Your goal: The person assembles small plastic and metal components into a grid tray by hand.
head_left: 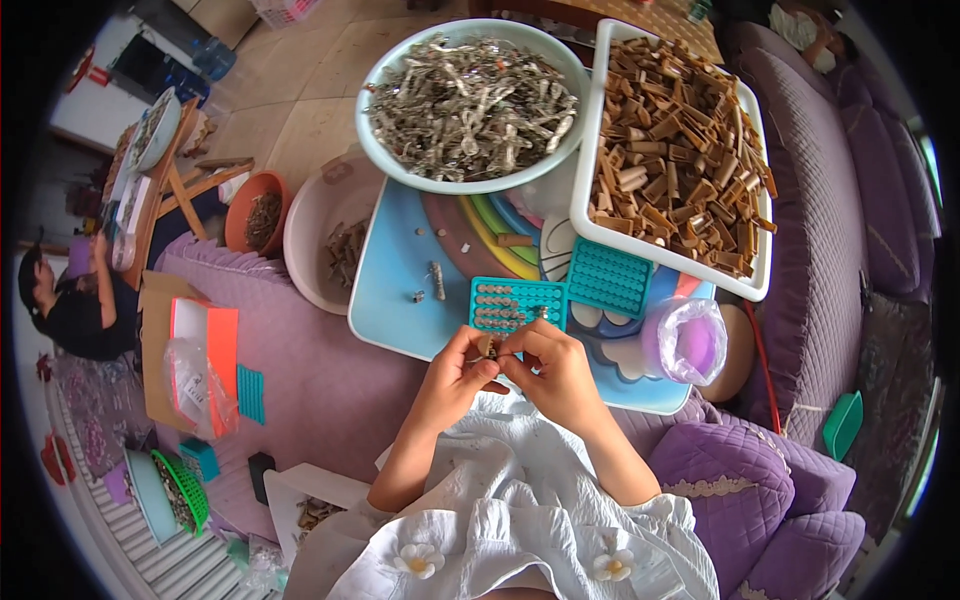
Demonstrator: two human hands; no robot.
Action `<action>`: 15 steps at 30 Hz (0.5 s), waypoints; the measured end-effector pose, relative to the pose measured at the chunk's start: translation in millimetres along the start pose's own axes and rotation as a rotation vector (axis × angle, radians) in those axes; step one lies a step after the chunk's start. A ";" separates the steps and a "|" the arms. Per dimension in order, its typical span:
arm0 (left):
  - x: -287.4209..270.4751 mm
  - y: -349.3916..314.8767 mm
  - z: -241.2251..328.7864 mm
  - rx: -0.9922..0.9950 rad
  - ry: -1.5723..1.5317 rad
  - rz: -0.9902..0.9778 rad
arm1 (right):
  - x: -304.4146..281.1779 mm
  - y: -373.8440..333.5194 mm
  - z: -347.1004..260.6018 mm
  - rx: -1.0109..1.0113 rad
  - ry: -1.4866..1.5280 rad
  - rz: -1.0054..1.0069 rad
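Close to the front edge of the table, my left hand (pixel 455 378) pinches a small tan-brown curved piece (pixel 487 346) between thumb and fingers. My right hand (pixel 552 368) meets it from the side, its fingertips pressed together at a dark little part too small to name. Just beyond my fingers lies a teal pocketed tray (pixel 556 296) with rows of small silvery round pieces (pixel 492 301). A second teal tray (pixel 610 280) sits at its right. Behind them stand a light-blue basin (pixel 372 140) heaped with silvery pieces and a white bin (pixel 583 200) full of brown pieces.
The blue rainbow-printed table (pixel 400 300) carries a few loose bits and a purple bag-lined tub (pixel 690 340). To its left are a pink basin (pixel 310 240), an orange bowl (pixel 270 185) and a cardboard box (pixel 157 350). Purple sofas flank me; another person (pixel 95 315) sits far left.
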State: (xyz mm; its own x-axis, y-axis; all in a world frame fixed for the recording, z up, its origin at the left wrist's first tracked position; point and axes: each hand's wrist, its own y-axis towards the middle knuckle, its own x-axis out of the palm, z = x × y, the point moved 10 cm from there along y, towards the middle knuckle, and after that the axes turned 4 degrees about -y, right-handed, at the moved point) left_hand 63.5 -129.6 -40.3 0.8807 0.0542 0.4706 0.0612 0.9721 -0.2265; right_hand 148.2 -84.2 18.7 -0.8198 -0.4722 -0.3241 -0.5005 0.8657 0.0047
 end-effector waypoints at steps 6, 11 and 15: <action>-14.1 -18.4 -2.0 -0.045 0.119 0.073 | 21.9 -2.1 -11.7 -0.040 -0.125 -0.120; -23.9 -39.0 20.4 0.100 0.315 0.193 | 41.3 -4.2 -9.2 -0.018 -0.137 -0.145; -66.0 -63.9 34.1 0.174 0.178 0.450 | 53.4 -9.6 2.7 0.043 -0.070 -0.168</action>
State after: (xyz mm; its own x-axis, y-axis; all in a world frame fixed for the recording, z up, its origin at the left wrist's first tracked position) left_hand -14.5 -187.6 -27.7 0.8689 0.4514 0.2029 -0.4087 0.8857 -0.2204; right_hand 110.0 -117.3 -1.2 -0.7038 -0.5991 -0.3817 -0.6149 0.7829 -0.0949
